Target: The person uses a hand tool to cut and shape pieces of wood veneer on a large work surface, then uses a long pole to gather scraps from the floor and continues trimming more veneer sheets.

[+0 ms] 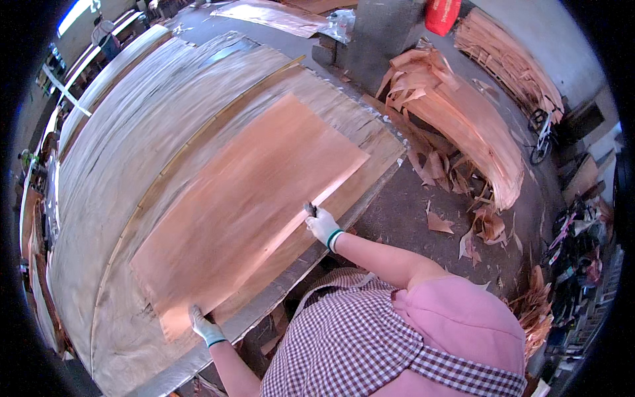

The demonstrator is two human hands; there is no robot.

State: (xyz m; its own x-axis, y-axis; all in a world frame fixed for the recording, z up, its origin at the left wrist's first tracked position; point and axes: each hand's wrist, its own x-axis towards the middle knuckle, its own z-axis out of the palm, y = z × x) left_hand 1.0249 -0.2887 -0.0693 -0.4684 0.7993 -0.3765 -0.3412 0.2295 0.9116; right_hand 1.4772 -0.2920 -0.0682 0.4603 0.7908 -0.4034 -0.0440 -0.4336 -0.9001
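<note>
A thin orange-brown wood veneer sheet (pixel 245 198) lies slantwise on a wide stack of pale boards (pixel 126 159). My left hand (pixel 205 327), in a white glove with a green cuff, rests at the sheet's near left corner, fingers stretched out along it. Farther right along the same near edge, my gloved right hand (pixel 323 226) is closed round a small dark hand tool (pixel 310 210). The tool's exact kind is too small to make out. Beside my right hand the edge catches bright light.
A long thin yellowish strip (pixel 175 159) curves across the boards beyond the sheet. To the right, bundled veneer (pixel 456 112) and torn scraps (pixel 440 223) lie on the floor. More veneer (pixel 506 59) leans by the wall, near a bicycle (pixel 542 135). Another person (pixel 104 34) is far left.
</note>
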